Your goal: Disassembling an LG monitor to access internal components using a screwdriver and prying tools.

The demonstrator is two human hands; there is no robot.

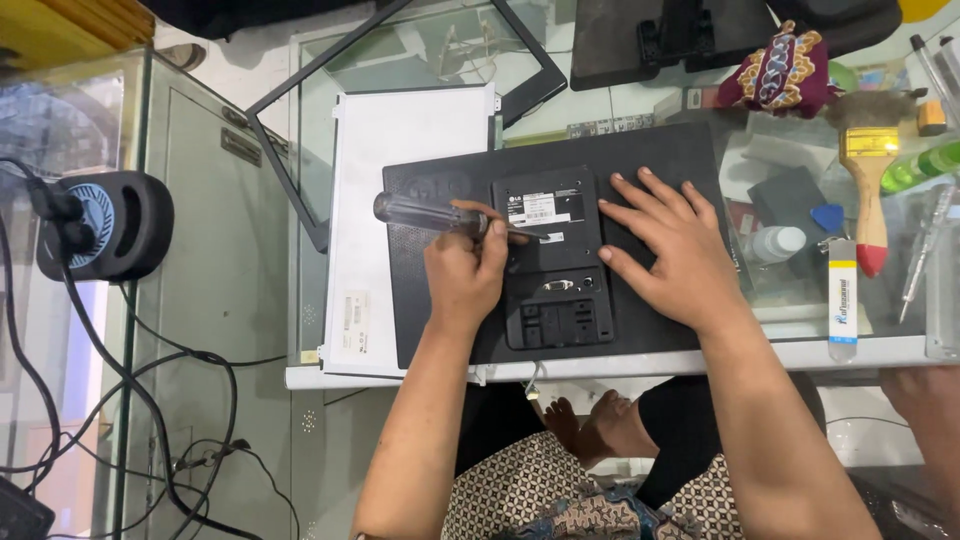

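Gripping screwdriver (432, 212), left hand (465, 272) closed round it, frame centre; right hand (672, 250) spread flat on monitor back (650, 160), centre-right.

Paintbrush (868, 175): well right of the grip — wooden handle, red tip, yellow band, bristles up.
Patterned cloth (785, 68): up and right of the grip, bunched, maroon with white rings.
White panel (400, 130): just left of the grip, flat on the glass table (310, 330).
Black frame (300, 100): above and left — thin, empty, tilted.
Round black device (105, 225): far left, blue grille, black cables (150, 400) trailing below it.
Small white bottle (778, 243): right of the grip, lying down.
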